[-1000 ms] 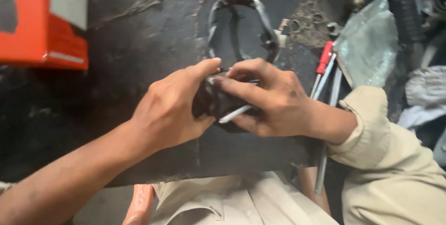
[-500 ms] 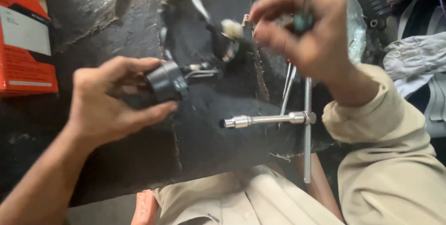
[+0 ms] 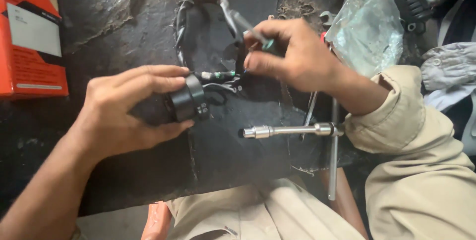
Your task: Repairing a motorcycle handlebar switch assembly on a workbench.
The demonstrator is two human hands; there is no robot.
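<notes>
Two bare hands work over a dark, scarred worktop (image 3: 124,17); the left hand (image 3: 124,108) sits at about nine o'clock from the middle of the view, its grip clenched around a black cylindrical switch housing (image 3: 187,101), thumb below and fingers curled over the top; short wires (image 3: 218,76) with a green connector run from the housing toward two o'clock, joining a looped black cable (image 3: 198,2) that lies at twelve o'clock; the right hand (image 3: 292,56) hovers at one o'clock, its grip pinching a thin green-handled tool (image 3: 258,34), possibly a small screwdriver, though blur hides its tip; a chrome T-handle socket wrench (image 3: 292,131) lies on the worktop at four o'clock, just beside the right sleeve; an orange carton (image 3: 29,47) stands at ten o'clock; a crumpled clear plastic bag (image 3: 369,27) rests at two o'clock.
</notes>
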